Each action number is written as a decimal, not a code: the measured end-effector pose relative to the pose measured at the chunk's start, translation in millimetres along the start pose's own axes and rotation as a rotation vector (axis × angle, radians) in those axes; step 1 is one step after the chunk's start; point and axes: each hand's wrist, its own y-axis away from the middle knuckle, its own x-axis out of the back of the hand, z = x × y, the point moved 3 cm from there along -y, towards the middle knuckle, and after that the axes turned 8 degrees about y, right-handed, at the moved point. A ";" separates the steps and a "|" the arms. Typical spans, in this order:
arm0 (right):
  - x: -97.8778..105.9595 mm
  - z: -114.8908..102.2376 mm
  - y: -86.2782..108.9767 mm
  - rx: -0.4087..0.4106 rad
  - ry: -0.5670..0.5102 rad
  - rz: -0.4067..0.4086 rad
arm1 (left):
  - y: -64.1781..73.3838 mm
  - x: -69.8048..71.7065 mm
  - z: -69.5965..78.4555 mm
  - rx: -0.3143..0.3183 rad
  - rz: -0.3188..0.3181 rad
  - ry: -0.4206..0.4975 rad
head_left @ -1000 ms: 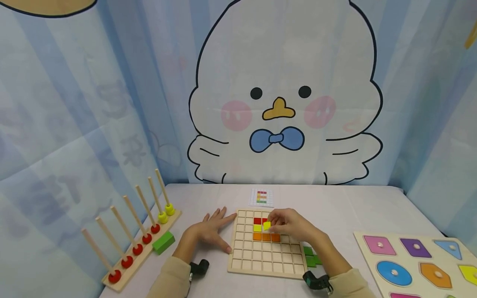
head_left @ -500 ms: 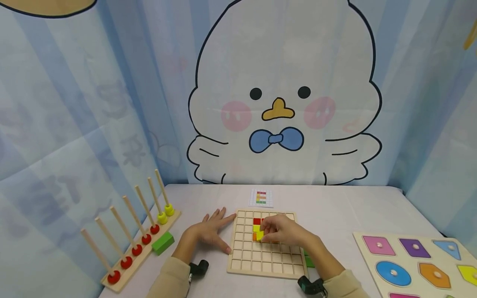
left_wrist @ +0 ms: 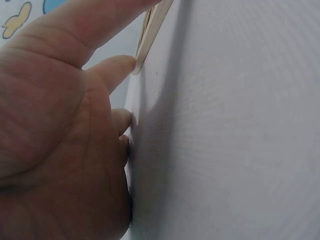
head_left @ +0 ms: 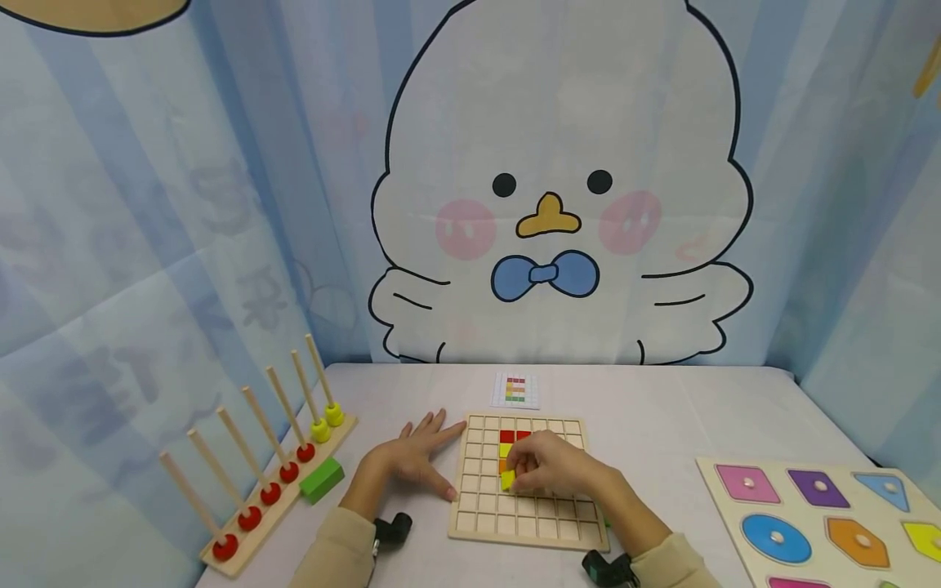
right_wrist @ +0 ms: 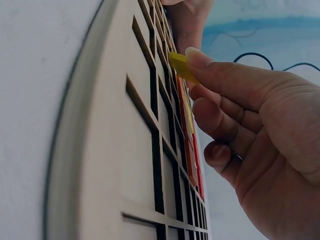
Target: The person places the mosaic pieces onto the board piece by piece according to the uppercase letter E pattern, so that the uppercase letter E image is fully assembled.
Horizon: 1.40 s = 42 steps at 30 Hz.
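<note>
A wooden grid board [head_left: 529,527] lies on the table, with red tiles [head_left: 507,436], a yellow tile and orange tiles set in its cells. Between thumb and fingers my right hand [head_left: 555,465] pinches a yellow square tile [right_wrist: 181,67], held over the left-middle cells just below the orange row. The hand covers part of the orange row in the head view. My left hand [head_left: 415,457] lies spread at the board's left edge, its thumb and index fingertip touching the frame, as the left wrist view [left_wrist: 60,120] also shows.
Behind the board lies a pattern card [head_left: 516,390]. At left stands a peg stand [head_left: 257,498] with red and yellow beads, a green block [head_left: 322,478] beside it. A shape puzzle board [head_left: 809,490] is at right. Green tiles are mostly hidden behind the right wrist.
My right hand has carried the yellow tile from the yellow row toward the front-left, down past the orange row. The left hand has stayed in place.
</note>
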 end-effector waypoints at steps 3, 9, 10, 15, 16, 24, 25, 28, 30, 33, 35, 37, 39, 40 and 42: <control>-1.7 1.2 -0.6 -0.004 0.003 -0.004 | 0.0 0.2 0.2 -0.008 0.002 -0.002; -3.6 4.5 -2.5 -0.009 0.019 0.001 | 0.3 0.6 0.7 -0.010 0.001 -0.002; -3.7 4.5 -2.5 -0.009 0.019 0.002 | 0.4 0.6 0.8 -0.009 0.000 0.000; -4.3 3.4 -2.7 0.004 0.028 0.002 | 0.7 0.6 1.2 -0.002 -0.001 0.000; -4.6 3.4 -2.9 0.004 0.032 0.000 | 0.7 0.5 1.2 -0.001 -0.001 -0.002; -5.0 3.2 -3.6 0.014 0.068 0.006 | -0.6 -0.2 0.7 -0.003 0.001 -0.002; -5.1 3.1 -3.6 0.021 0.070 0.009 | -0.6 -0.2 0.7 -0.002 0.001 -0.001; -5.6 3.2 -3.6 0.026 0.070 0.010 | -0.4 -0.3 0.7 0.000 0.002 0.002; -5.8 2.8 -3.7 0.027 0.069 0.010 | -0.2 -0.5 0.4 0.001 0.002 0.003; -5.8 3.1 -4.0 0.011 0.066 0.007 | -0.1 -0.9 -0.2 0.001 0.003 0.004; -4.8 2.6 -3.6 0.006 0.062 0.008 | -0.1 -0.9 -0.7 0.002 0.004 0.005; -2.5 1.9 -2.6 0.001 0.055 0.012 | -0.1 -0.9 -1.3 0.003 0.004 0.007; 2.1 1.5 -0.8 0.002 0.053 0.028 | -0.5 -0.9 -1.7 0.005 0.003 0.008; 5.3 1.3 0.6 0.003 0.053 0.041 | -0.7 -1.0 -1.9 0.007 0.003 0.009; 13.0 1.4 3.4 0.007 0.062 0.071 | -1.0 -0.9 -2.1 0.009 0.002 0.009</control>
